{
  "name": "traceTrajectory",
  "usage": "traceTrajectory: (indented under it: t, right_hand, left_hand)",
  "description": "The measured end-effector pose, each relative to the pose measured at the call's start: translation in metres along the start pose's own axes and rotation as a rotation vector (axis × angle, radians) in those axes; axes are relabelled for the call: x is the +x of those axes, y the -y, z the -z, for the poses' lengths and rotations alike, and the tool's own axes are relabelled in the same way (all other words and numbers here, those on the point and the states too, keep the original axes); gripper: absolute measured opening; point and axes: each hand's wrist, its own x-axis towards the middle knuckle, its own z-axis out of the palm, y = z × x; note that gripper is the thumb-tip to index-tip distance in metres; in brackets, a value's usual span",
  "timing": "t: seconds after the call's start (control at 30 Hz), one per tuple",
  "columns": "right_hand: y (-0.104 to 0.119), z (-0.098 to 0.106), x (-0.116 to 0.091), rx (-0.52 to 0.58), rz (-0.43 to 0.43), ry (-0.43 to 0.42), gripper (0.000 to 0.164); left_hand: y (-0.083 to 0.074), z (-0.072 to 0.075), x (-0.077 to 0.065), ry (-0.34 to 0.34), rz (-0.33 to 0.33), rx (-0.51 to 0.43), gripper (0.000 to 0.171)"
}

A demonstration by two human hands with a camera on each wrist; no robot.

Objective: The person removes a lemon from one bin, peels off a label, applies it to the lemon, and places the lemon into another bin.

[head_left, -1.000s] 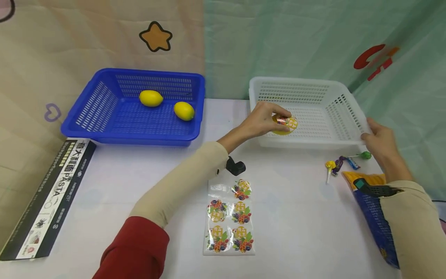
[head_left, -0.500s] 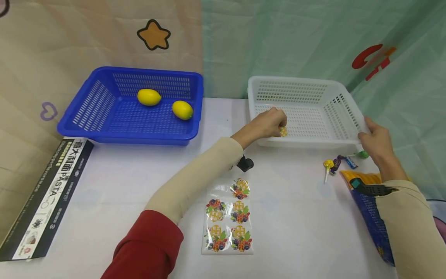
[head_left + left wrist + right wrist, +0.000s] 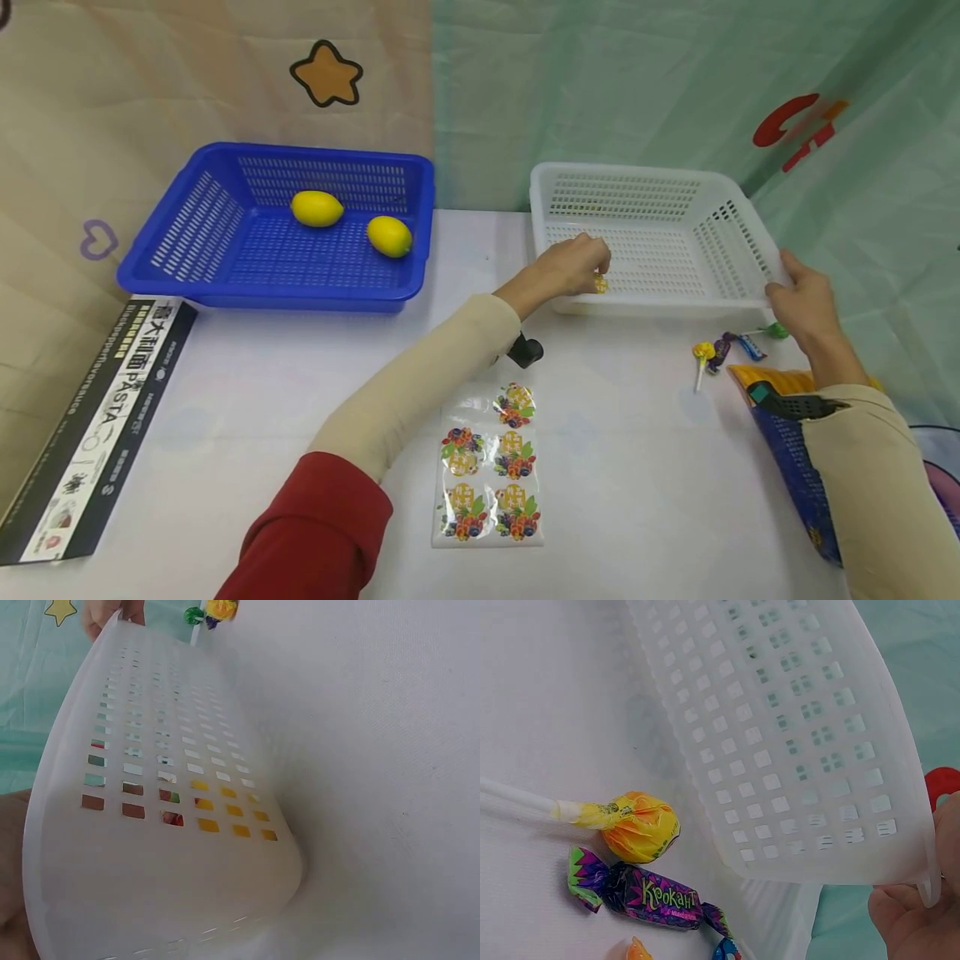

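Note:
My left hand (image 3: 572, 265) reaches over the near-left wall of the white basket (image 3: 626, 171), fingers curled down around a lemon (image 3: 601, 284) with a round fruit-print sticker. Most of the lemon is covered by the hand; yellow and red patches of it show through the basket's holes in the left wrist view. My right hand (image 3: 807, 302) grips the basket's near-right corner, thumb and fingers over the rim. In front of me lies a clear sheet of round fruit stickers (image 3: 514, 454), its top-left spot bare.
Two lemons (image 3: 317, 209) lie in a blue basket (image 3: 300, 297) at the left. A long black pasta box (image 3: 97, 433) stands below it. Near the white basket's right side are a yellow lollipop (image 3: 641, 826), a purple-wrapped candy (image 3: 660, 897) and a blue-and-yellow packet (image 3: 791, 454).
My left hand has lowered the stickered lemon into the white basket and turned knuckles up over it. My right hand keeps its grip on the basket corner. The head view has shifted slightly.

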Motion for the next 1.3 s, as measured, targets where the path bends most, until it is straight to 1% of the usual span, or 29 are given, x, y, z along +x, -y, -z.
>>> traceTrajectory:
  t: [0.13, 0.3, 0.43, 0.57, 0.73, 0.87, 1.0, 1.17, 1.3]
  right_hand:
    - [0.001, 0.0, 0.0, -0.007, 0.005, 0.001, 0.062]
    - [0.001, 0.001, 0.0, -0.009, 0.001, 0.008, 0.062]
    - [0.0, 0.002, 0.001, -0.016, -0.003, 0.004, 0.062]
    - [-0.001, 0.002, 0.002, -0.016, 0.004, -0.001, 0.062]
    - [-0.001, 0.001, 0.001, -0.007, -0.006, 0.004, 0.062]
    - [-0.001, 0.0, 0.0, -0.009, -0.012, 0.007, 0.062]
    - [0.002, 0.002, 0.0, -0.013, 0.001, 0.004, 0.062]
    - [0.005, 0.004, 0.0, -0.011, 0.012, -0.002, 0.062]
    - [0.003, 0.004, -0.003, -0.027, 0.027, 0.001, 0.062]
  left_hand:
    - [0.001, 0.003, -0.003, 0.004, 0.004, -0.01, 0.034]
    - [0.003, 0.011, -0.011, -0.019, -0.027, -0.045, 0.037]
    - [0.007, 0.025, -0.023, -0.055, -0.064, -0.065, 0.04]
    - [0.018, 0.044, -0.039, -0.107, -0.074, -0.095, 0.04]
    - [0.038, 0.063, -0.067, -0.176, -0.073, -0.167, 0.039]
    - [0.057, 0.073, -0.094, -0.221, -0.035, -0.223, 0.038]
    - [0.075, 0.083, -0.122, -0.289, -0.008, -0.272, 0.037]
    - [0.095, 0.091, -0.154, -0.353, 0.024, -0.305, 0.035]
    - [0.109, 0.09, -0.178, -0.363, 0.083, -0.31, 0.036]
